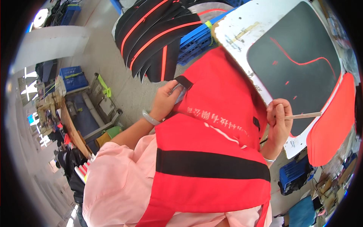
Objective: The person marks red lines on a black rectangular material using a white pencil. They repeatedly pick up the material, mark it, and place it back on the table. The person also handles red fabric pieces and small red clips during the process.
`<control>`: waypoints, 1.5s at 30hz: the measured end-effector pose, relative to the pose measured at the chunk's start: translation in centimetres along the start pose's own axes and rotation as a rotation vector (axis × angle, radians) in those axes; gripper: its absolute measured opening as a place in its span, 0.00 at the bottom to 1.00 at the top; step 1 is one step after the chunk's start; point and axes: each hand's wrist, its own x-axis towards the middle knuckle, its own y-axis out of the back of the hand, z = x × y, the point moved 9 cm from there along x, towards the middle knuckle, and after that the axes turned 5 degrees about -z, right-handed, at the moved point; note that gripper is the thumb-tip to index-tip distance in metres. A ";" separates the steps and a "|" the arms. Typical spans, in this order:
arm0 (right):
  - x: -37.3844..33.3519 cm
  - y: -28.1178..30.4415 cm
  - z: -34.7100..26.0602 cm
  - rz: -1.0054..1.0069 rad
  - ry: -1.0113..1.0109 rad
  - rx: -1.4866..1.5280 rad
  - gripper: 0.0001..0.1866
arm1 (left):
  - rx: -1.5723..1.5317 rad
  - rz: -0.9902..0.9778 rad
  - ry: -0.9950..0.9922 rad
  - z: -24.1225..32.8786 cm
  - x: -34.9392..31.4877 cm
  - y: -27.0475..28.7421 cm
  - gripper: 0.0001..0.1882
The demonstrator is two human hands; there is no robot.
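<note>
Seen from the head camera, a person in a pink shirt and red apron (pixel 223 85) works beside a white table (pixel 236 28) on a workshop floor. At 3 o'clock, the right hand (pixel 280 112) grips a slim, pale stick (pixel 304 115), its fingers closed around one end while the other points outward over the table's lower part. The left hand (pixel 165 99), just off center toward 10 o'clock, is at the apron's black-trimmed edge (pixel 184 82), fingers bent beside a grayish patch; whether they are gripping anything cannot be told. A pale bangle (pixel 150 118) circles the left wrist.

At 2 o'clock, a dark panel (pixel 298 87) with rounded corners lies on the table, crossed by a wavy red line and dotted with small red marks. Red pieces (pixel 331 125) overlap at the table's edge at 3 o'clock. Toward 11 o'clock, black pieces with red stripes (pixel 151 36) are heaped against a blue crate (pixel 196 45).
</note>
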 end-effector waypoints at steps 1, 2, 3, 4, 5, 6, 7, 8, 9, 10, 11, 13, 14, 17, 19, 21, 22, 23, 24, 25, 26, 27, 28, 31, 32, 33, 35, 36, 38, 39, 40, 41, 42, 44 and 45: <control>0.0 0.0 -0.2 0.021 -0.003 -0.003 0.09 | 0.131 0.027 -0.118 0.5 0.7 -0.6 0.10; 0.0 -0.1 -0.2 0.041 -0.010 -0.001 0.08 | 0.280 0.037 -0.175 0.5 1.2 -1.0 0.10; 0.1 -0.5 -0.1 0.020 -0.031 0.014 0.08 | 0.427 0.050 -0.235 0.2 1.1 -0.5 0.10; 0.1 -0.4 -0.2 0.014 -0.052 0.013 0.08 | 0.555 0.056 -0.303 0.2 1.2 -0.7 0.11; 0.0 -0.3 -0.1 0.022 -0.078 0.013 0.08 | 0.570 0.021 -0.350 1.2 1.1 -1.0 0.11; 0.0 -0.1 0.1 0.028 -0.101 0.024 0.08 | 0.593 -0.012 -0.399 2.8 0.7 -1.1 0.11; 0.0 0.2 -0.1 0.041 -0.102 0.031 0.08 | 0.654 -0.051 -0.466 4.0 0.3 -1.5 0.10; 0.0 0.4 -0.2 0.048 -0.100 0.041 0.08 | 0.719 -0.082 -0.533 5.1 -0.1 -1.8 0.10; 0.1 0.8 -0.4 0.057 -0.085 0.051 0.09 | 0.786 -0.159 -0.555 5.9 -0.3 -1.9 0.10; 0.0 1.4 -0.3 0.068 -0.076 0.050 0.10 | 0.847 -0.227 -0.580 6.3 -0.4 -2.0 0.10; 0.1 1.7 -0.4 0.071 -0.066 0.056 0.11 | 0.919 -0.290 -0.591 6.4 -0.5 -2.3 0.10; 0.0 3.0 -1.0 0.113 -0.048 0.041 0.11 | 0.928 -0.264 -0.543 4.8 0.7 -2.9 0.10; -0.1 3.6 -1.2 0.150 -0.040 0.027 0.11 | 0.944 -0.250 -0.512 3.7 1.4 -2.9 0.10; -1.3 6.6 -2.0 0.314 -0.011 -0.110 0.10 | 0.841 -0.316 -0.317 0.7 2.7 -2.3 0.12; -2.6 9.3 -2.9 0.456 0.018 -0.290 0.11 | 0.784 -0.413 -0.370 1.4 2.3 -2.9 0.13; -3.9 12.3 -2.9 0.588 -0.001 -0.381 0.12 | 0.825 -0.542 -0.593 5.1 0.8 -3.9 0.13; -4.5 13.7 -2.9 0.633 0.019 -0.416 0.13 | 0.871 -0.552 -0.632 6.6 0.6 -4.0 0.13; -5.3 15.0 -3.3 0.745 -0.007 -0.539 0.13 | 0.913 -0.562 -0.675 7.9 0.4 -4.3 0.12; -6.1 16.3 -3.7 0.856 -0.036 -0.662 0.14 | 0.955 -0.572 -0.718 9.2 0.3 -4.6 0.11; -6.9 16.9 -4.8 0.934 0.051 -0.789 0.14 | 0.880 -0.531 -0.661 11.0 1.3 -4.1 0.11; -7.6 17.8 -5.6 0.995 0.078 -0.923 0.16 | 0.804 -0.486 -0.600 12.7 2.6 -3.8 0.10; -8.2 18.8 -5.6 1.041 -0.009 -0.992 0.16 | 0.728 -0.441 -0.539 13.8 4.1 -3.8 0.10; -8.6 19.3 -5.9 1.084 -0.081 -1.068 0.17 | 0.669 -0.368 -0.558 14.6 5.9 -4.3 0.09; -8.2 20.9 -4.9 1.088 -0.232 -1.166 0.17 | 0.496 -0.336 -0.457 14.8 12.9 -9.3 0.14; -8.0 21.2 -4.7 1.084 -0.281 -1.186 0.17 | 0.309 -0.378 -0.371 12.9 14.8 -10.9 0.19; -7.9 21.5 -4.6 1.091 -0.295 -1.177 0.17 | 0.221 -0.466 -0.253 12.2 16.1 -12.8 0.21; -7.9 22.1 -4.5 1.101 -0.320 -1.167 0.17 | 0.087 -0.520 -0.103 11.3 17.7 -14.4 0.22; -8.1 22.1 -5.2 1.169 -0.185 -1.116 0.16 | 0.088 -0.568 -0.084 11.5 18.1 -14.7 0.21; -8.1 21.2 -6.5 1.276 0.086 -1.016 0.16 | 0.171 -0.558 -0.214 12.1 18.7 -15.0 0.23; -8.0 21.2 -6.0 1.267 0.089 -0.684 0.17 | 0.332 -0.525 -0.366 13.4 18.4 -15.5 0.27; -5.9 19.8 -6.3 1.109 0.132 -0.695 0.17 | 0.491 -0.478 -0.511 14.8 17.7 -15.9 0.31; -3.8 18.4 -6.3 0.948 0.172 -0.694 0.17 | 0.595 -0.494 -0.630 15.5 16.9 -16.7 0.34; -1.7 16.6 -6.1 0.784 0.210 -0.689 0.17 | 0.699 -0.506 -0.746 16.0 16.2 -17.5 0.37; 2.2 12.7 -3.2 0.576 0.074 -0.476 0.16 | 0.801 -0.517 -0.847 16.0 15.5 -18.3 0.43; 3.2 11.2 -3.4 0.558 0.154 -0.473 0.16 | 0.789 -0.526 -0.836 15.7 15.8 -18.7 0.45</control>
